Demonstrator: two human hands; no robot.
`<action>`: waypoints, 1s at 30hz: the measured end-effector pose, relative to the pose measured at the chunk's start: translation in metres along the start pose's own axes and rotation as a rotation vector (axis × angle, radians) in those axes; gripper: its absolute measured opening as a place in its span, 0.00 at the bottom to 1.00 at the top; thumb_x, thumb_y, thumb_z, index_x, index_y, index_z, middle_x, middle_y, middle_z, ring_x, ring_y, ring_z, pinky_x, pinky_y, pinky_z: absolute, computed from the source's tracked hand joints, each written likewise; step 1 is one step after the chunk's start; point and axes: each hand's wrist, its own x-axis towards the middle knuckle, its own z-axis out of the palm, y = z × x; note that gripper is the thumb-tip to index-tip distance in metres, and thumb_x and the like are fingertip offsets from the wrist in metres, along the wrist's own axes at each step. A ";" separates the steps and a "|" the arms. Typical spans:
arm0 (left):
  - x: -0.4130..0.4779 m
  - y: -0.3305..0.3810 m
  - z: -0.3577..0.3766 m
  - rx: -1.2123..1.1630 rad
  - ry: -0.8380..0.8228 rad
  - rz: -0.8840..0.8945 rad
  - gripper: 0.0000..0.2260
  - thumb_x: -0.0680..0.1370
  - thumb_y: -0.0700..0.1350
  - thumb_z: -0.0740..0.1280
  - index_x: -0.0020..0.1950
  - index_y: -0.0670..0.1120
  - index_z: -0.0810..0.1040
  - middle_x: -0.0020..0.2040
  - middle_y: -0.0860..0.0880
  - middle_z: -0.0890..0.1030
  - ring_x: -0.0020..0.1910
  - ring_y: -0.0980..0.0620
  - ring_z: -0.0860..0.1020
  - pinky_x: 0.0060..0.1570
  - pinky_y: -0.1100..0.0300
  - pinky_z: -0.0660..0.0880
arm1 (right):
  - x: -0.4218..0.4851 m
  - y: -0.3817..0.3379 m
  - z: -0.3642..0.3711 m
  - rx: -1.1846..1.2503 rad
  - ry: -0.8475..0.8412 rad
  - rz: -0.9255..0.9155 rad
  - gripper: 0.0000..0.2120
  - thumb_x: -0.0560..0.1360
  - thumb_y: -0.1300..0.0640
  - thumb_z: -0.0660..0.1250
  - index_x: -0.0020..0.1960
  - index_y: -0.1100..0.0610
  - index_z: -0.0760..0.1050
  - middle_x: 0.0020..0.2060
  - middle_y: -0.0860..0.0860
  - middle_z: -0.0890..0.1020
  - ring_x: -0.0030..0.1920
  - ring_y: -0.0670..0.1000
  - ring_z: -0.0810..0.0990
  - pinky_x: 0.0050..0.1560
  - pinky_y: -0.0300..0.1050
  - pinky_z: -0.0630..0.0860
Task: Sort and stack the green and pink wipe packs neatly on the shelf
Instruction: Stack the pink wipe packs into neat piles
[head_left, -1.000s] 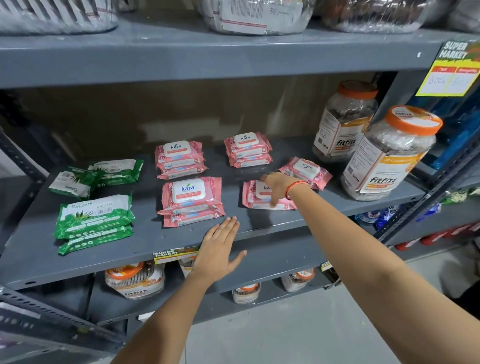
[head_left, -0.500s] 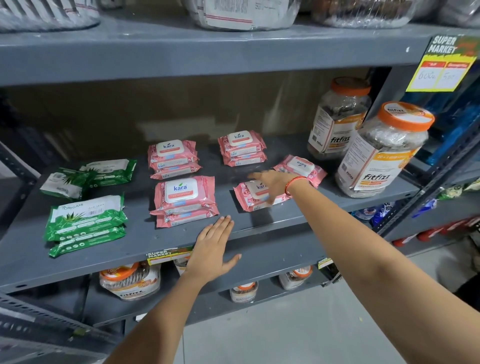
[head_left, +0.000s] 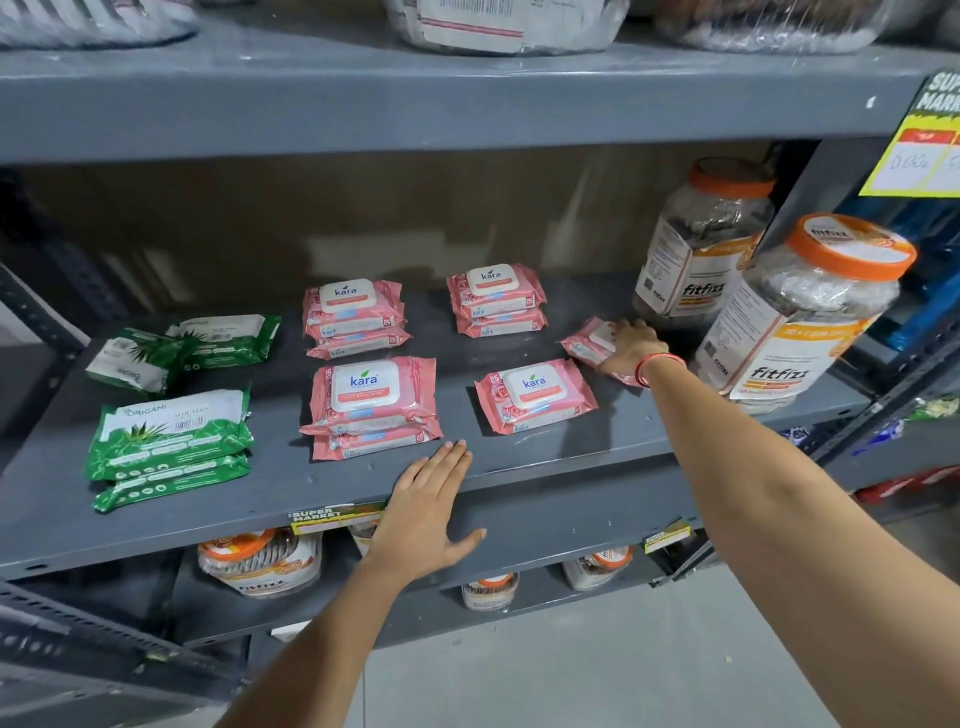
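Observation:
Pink wipe packs lie on the grey shelf (head_left: 545, 462): a stack at the back middle (head_left: 353, 317), a stack further right at the back (head_left: 496, 299), a front stack (head_left: 371, 405) and a single pack (head_left: 535, 395). My right hand (head_left: 631, 348) covers and grips another single pink pack (head_left: 587, 343) next to the jars. Green wipe packs sit at the left: a front stack (head_left: 169, 441) and two loose packs behind (head_left: 182, 348). My left hand (head_left: 426, 514) rests flat on the shelf's front edge, fingers apart, holding nothing.
Two clear jars with orange lids stand at the shelf's right end, one at the back (head_left: 701, 244), one in front (head_left: 800, 317). More jars (head_left: 260, 561) sit on the shelf below. An upper shelf (head_left: 415, 93) hangs overhead. A yellow price tag (head_left: 924, 156) is at upper right.
My right hand left the single front pink pack and moved back and right onto the pink pack beside the jars. The left hand stayed on the shelf edge.

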 end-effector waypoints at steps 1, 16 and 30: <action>0.000 0.000 0.000 -0.009 0.000 -0.003 0.38 0.71 0.67 0.58 0.73 0.44 0.63 0.73 0.46 0.64 0.71 0.48 0.62 0.68 0.49 0.55 | 0.002 -0.001 -0.001 -0.001 0.015 0.010 0.42 0.66 0.49 0.76 0.72 0.59 0.61 0.68 0.59 0.67 0.68 0.61 0.67 0.67 0.57 0.69; 0.000 0.001 -0.003 -0.040 -0.029 -0.003 0.38 0.71 0.67 0.58 0.73 0.43 0.62 0.74 0.45 0.63 0.72 0.48 0.61 0.71 0.53 0.50 | -0.060 -0.053 -0.014 0.124 0.031 -0.222 0.24 0.63 0.51 0.77 0.54 0.58 0.73 0.50 0.55 0.77 0.51 0.55 0.77 0.55 0.53 0.78; -0.001 0.001 -0.003 -0.036 -0.016 0.002 0.39 0.72 0.68 0.56 0.73 0.43 0.62 0.74 0.45 0.63 0.72 0.48 0.61 0.70 0.53 0.51 | -0.074 -0.059 -0.033 -0.061 -0.284 -0.577 0.29 0.74 0.64 0.68 0.72 0.47 0.66 0.71 0.51 0.70 0.71 0.57 0.67 0.67 0.54 0.68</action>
